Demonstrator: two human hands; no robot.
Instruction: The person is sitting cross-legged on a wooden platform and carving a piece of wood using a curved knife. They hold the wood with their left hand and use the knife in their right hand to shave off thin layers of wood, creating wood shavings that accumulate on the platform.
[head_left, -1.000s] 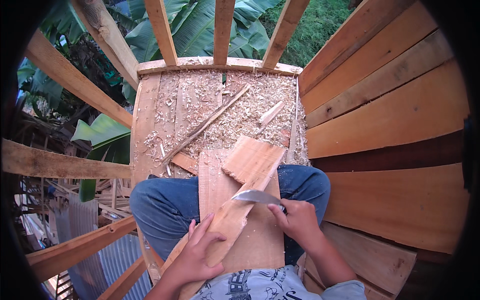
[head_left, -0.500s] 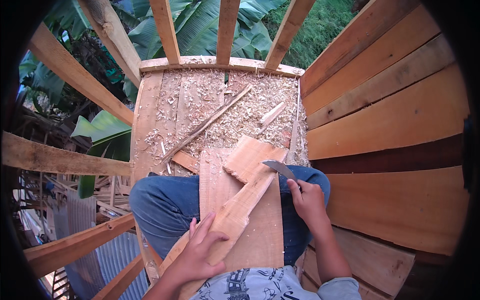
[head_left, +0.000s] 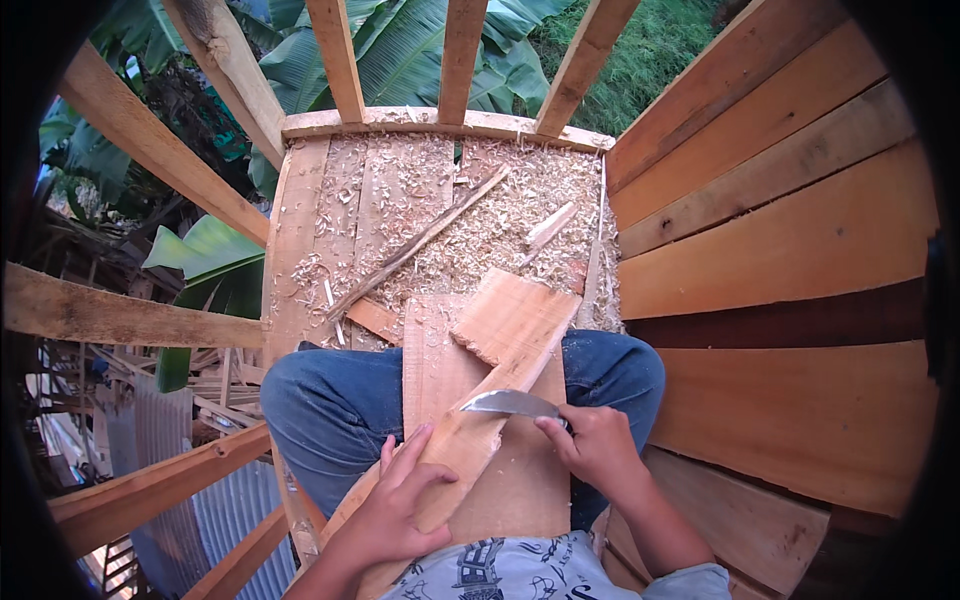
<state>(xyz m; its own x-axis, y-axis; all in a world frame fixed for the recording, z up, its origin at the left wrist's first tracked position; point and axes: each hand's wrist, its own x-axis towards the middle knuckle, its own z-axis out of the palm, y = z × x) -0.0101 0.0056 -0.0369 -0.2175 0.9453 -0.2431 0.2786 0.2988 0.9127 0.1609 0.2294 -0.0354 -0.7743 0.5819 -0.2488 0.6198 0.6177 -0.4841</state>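
Observation:
A pale notched board (head_left: 515, 312), wide at its far end and narrow toward me, lies slantwise over my lap. Over its narrow part rests my left hand (head_left: 392, 510), fingers and thumb spread across the wood, gripping it. My right hand (head_left: 598, 446) is closed round the handle of a curved knife (head_left: 512, 402). The blade lies across the board's right edge, its tip pointing left, a little beyond my left fingers. Beneath the notched board is a wider flat board (head_left: 530, 485), laid over my crossed legs. The knife handle is mostly hidden in my fist.
Wood shavings (head_left: 430, 240) cover the plank floor ahead, with a long stick (head_left: 420, 243) and a short offcut (head_left: 547, 228) among them. Wooden slats (head_left: 340, 60) form a railing in front and at left. A plank wall (head_left: 780, 240) stands close on the right.
My right hand and the knife have moved nearer and to the left along the notched board. The blade now points more to the left. My left hand has stayed in place.

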